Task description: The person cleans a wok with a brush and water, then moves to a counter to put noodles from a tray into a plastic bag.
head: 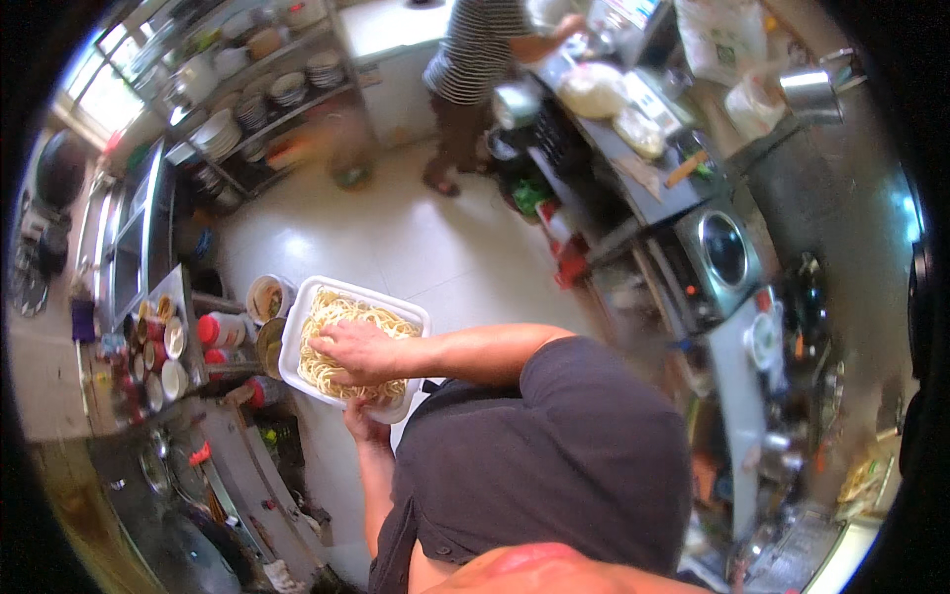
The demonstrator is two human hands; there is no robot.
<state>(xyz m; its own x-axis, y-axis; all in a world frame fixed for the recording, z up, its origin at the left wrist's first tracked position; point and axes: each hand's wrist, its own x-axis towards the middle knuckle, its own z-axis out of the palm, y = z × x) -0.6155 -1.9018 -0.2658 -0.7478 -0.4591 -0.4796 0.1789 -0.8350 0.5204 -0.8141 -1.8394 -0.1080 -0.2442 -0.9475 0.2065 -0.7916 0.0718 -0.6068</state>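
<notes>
A white rectangular plastic tub full of pale noodles is in front of my body, tilted in this view. My left hand grips the tub at its near edge, with its fingers partly hidden underneath. Palm down, my right hand lies on the noodles, its forearm reaching across the tub's right side. Some of its fingertips sink among the strands, so whether they pinch any is hidden.
Left of the tub are a round bucket, a red-lidded jar and several cups. Stacked bowls fill a back shelf. Another person stands at the counter, near a cleaver. Pale floor lies between.
</notes>
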